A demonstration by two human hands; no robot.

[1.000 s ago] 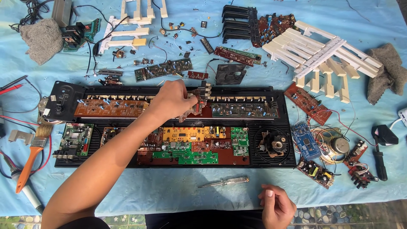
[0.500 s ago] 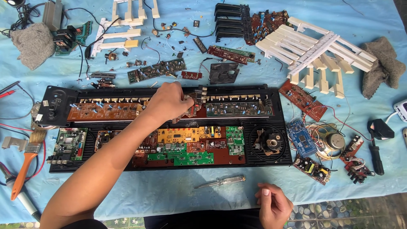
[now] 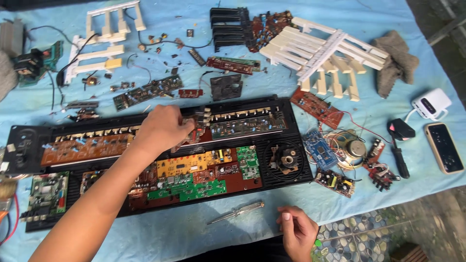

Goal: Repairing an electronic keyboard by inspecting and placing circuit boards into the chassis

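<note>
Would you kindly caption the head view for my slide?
Left hand grips a part inside the opened keyboard case; right hand rests near a screwdriver.

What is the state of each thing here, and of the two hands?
Keyboard case: opened, circuit boards exposed.
Left hand: closed on a small part over the case middle.
Right hand: resting loosely curled on the blue sheet, holding nothing.
Screwdriver: lying flat, untouched.
White key sets: removed, piled on the sheet.
Phone: lying flat, screen dark.
</note>
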